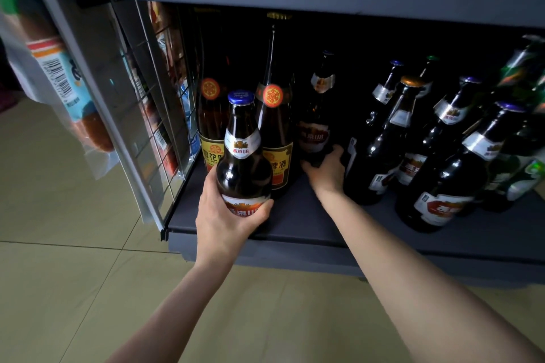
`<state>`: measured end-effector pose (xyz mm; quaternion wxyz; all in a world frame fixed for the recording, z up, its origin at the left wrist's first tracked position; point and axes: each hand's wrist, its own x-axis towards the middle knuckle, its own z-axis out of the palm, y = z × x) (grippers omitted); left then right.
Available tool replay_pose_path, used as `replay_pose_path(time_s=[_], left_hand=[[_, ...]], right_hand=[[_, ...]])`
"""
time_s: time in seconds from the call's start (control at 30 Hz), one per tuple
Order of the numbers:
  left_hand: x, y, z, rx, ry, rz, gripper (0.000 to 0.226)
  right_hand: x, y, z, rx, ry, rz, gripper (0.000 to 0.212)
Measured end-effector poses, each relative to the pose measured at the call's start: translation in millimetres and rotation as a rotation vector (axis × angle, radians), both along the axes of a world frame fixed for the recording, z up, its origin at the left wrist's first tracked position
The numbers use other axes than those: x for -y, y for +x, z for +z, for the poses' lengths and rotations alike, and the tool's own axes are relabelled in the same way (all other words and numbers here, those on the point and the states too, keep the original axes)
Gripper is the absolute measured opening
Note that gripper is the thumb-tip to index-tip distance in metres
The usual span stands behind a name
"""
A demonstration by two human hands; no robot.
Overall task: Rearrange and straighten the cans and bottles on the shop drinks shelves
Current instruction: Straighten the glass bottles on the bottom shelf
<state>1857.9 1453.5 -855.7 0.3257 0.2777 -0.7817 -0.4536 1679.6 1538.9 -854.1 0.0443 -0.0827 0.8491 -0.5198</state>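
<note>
- Fingers of our left hand (227,215) curl round the base of a blue-capped bottle (243,156), upright at the dark shelf's (309,215) front edge.
- At two o'clock from it, our right hand (326,169) grips a second bottle (315,127) low down, thumb on its left side, fingers round its right.
- Two tall bottles (275,115) stand between them.

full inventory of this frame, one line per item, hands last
blue-cap bottle: 1, brown, front left, lifted.
tall bottles: 2, brown with yellow labels, left rear.
rear bottle: 1, dark, mid shelf.
bottle cluster: about seven visible, dark, right, leaning.
shelf: 1, dark grey, bottom.
wire grid: 1, silver, left end.
snack packets: several, hanging far left.
floor: beige tiles.
left hand: grip round blue-cap bottle.
right hand: grip on rear bottle's base.
</note>
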Motion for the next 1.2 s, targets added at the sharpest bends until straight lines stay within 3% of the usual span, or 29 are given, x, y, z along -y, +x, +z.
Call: replay_pose_path(time_s=[0.17, 0.4, 0.47, 0.7, 0.93, 1.07, 1.2], left_hand=[[-15, 4, 15, 0.055, -0.019, -0.021, 0.082], [-66, -24, 19, 0.069, -0.041, -0.168, 0.079], [-75, -40, 20, 0.062, -0.042, -0.176, 0.082], [-83, -82, 22, 0.024, -0.059, -0.089, 0.087], [-79, -113, 20, -0.008, -0.026, -0.033, 0.082], [-80, -113, 8, -0.007, 0.031, -0.053, 0.087], [-86, -97, -16, 0.095, 0.036, -0.094, 0.08]], right_hand=[[-38, 36, -1, 0.002, 0.112, 0.198, 0.079], [-104, 65, 0, 0.006, 0.192, 0.075, 0.035], [-115, 64, 1, 0.005, 0.215, 0.026, 0.04], [-124, 49, 13, -0.016, 0.21, 0.054, 0.084], [-108, 22, 1, -0.111, 0.016, -0.011, 0.089], [-102, 7, -2, -0.047, -0.097, -0.055, 0.087], [-100, 4, -6, -0.094, -0.075, -0.096, 0.082]])
